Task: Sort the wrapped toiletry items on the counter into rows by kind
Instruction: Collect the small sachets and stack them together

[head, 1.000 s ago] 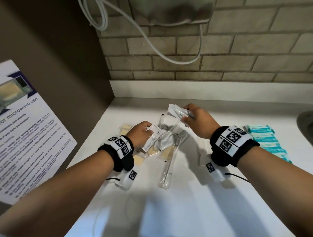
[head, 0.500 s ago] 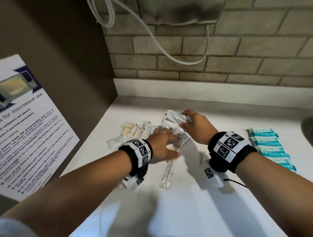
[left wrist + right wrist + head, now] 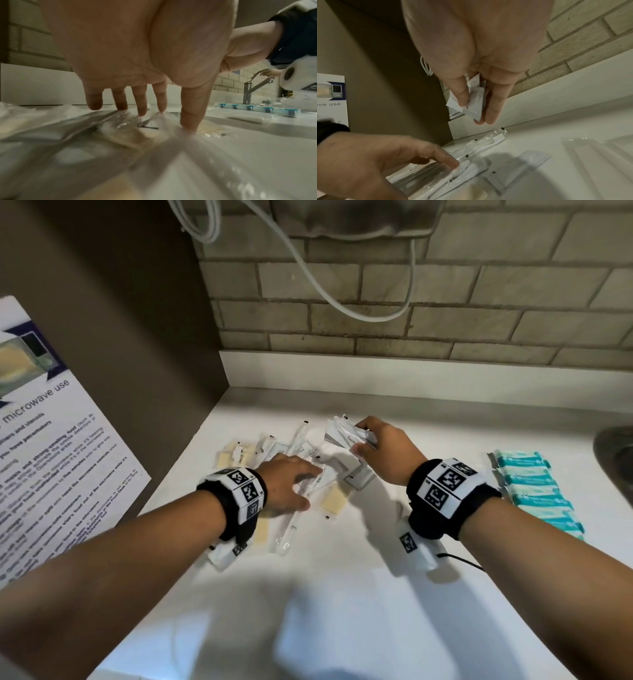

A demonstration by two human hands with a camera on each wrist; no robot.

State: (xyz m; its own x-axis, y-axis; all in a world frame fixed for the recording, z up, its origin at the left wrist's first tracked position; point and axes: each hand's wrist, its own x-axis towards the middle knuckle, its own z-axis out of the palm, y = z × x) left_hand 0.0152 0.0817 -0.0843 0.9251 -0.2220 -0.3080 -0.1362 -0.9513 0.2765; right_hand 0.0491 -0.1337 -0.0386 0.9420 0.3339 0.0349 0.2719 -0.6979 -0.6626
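A white counter (image 3: pixel 342 594) was seen running into a corner below a grey brick wall (image 3: pixel 445 285), with a printed microwave notice (image 3: pixel 51 457) on the brown side panel. Near the back left corner lay a loose heap of clear-wrapped toiletry items (image 3: pixel 301 470), partly covered by the left hand (image 3: pixel 284 487), so their kinds were hard to separate. That hand was spread flat, its straight fingertips (image 3: pixel 141 108) pressed on the wrappers. Small white sachets (image 3: pixel 346 434) were pinched above the heap in the right hand (image 3: pixel 383 450). A row of teal-wrapped packets (image 3: pixel 534 491) lay along the right edge.
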